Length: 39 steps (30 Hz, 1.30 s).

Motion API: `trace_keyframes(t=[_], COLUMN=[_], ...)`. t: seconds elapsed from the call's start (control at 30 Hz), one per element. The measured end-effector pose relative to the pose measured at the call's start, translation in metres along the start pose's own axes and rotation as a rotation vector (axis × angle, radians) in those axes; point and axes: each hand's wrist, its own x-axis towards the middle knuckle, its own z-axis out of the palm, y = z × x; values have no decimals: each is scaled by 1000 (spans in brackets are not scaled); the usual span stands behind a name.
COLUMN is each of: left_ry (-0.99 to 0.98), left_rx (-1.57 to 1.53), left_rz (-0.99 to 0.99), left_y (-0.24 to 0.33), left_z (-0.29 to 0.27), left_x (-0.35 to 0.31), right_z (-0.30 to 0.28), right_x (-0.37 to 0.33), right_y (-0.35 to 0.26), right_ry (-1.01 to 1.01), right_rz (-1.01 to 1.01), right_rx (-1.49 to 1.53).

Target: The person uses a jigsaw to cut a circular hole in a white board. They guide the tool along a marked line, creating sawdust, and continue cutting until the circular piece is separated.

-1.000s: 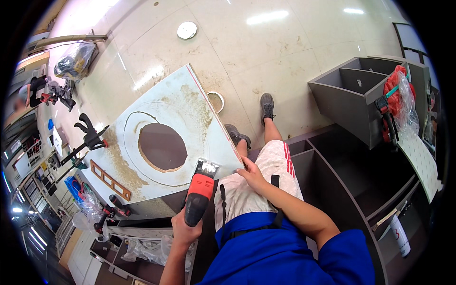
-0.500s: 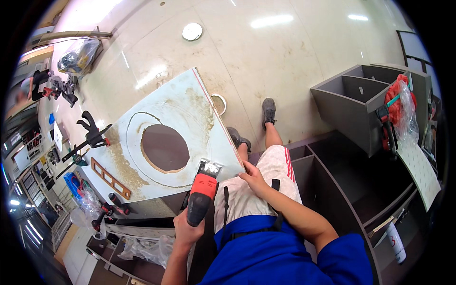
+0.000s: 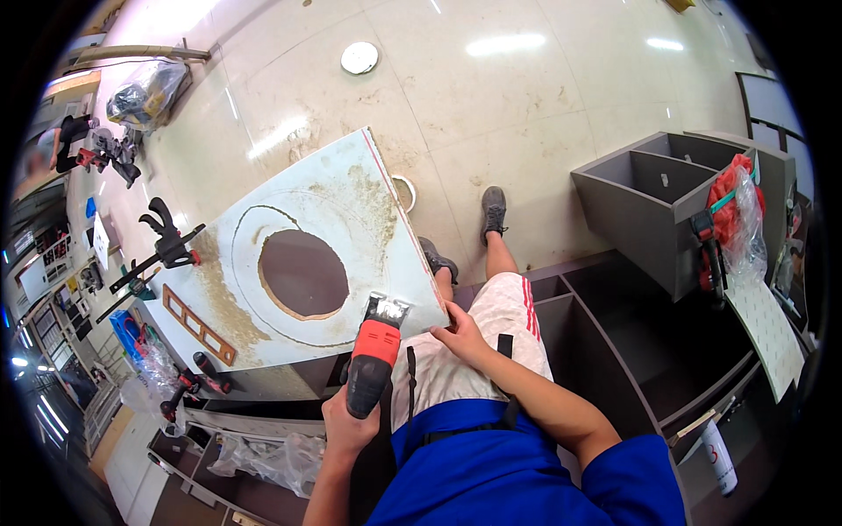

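Note:
My left hand [image 3: 351, 428] is closed round the rear of a red and black jigsaw [image 3: 372, 361]. The saw's metal base [image 3: 386, 309] rests on a white-faced board [image 3: 338, 188], close to its near edge. A large round hole [image 3: 303, 273] is cut through the board, and a wider curved cut line runs round part of it. Sawdust lies on the white face. At the board's near right corner my right hand [image 3: 465, 340] grips the edge, its thumb apart from the fingers, which are partly hidden. The saw's blade is out of sight.
A black bar clamp [image 3: 167, 245] holds the board's far left side, near a brown slotted strip [image 3: 198, 326]. A cordless drill [image 3: 210, 370] lies below it. Dark open cabinets [image 3: 653, 180] stand at right, one bearing a red bag [image 3: 731, 200]. Another person [image 3: 66, 145] is far left.
The view has shifted slightly. The jigsaw stays in nearly the same place on the board, with my left hand round it. My right hand remains at the board's corner.

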Motion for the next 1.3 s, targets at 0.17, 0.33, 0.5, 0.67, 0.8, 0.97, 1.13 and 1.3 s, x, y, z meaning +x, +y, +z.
trace_keyframes(t=[0.17, 0.33, 0.5, 0.67, 0.8, 0.97, 1.13, 1.3], left_ry=[17, 24, 60, 45, 30, 68, 41, 19], left_rx=[25, 13, -5, -23, -65, -72, -76, -80], left_rz=[-25, -63, -52, -60, -82, -55, -76, -100], left_y=[-3, -1, -3, -1, 8, 11, 9, 13], left_z=[2, 5, 11, 11, 9, 10, 10, 10], left_x=[-2, -2, -4, -2, 1, 4, 6, 8], right_z=[31, 68, 88, 91, 95, 96, 94, 93], right_x=[-22, -51, -41, -39, -40, -40, -38, -38], right_y=[-14, -25, -21, -15, -16, -23, -26, -24], right_ry=[203, -150, -304, -311, -322, -326, -326, -313], right_rz=[-461, -306, -191, -150, -106, -79, -83, -93], right_rx=[-750, -446, -259, -185, -17, -6, 21, 47])
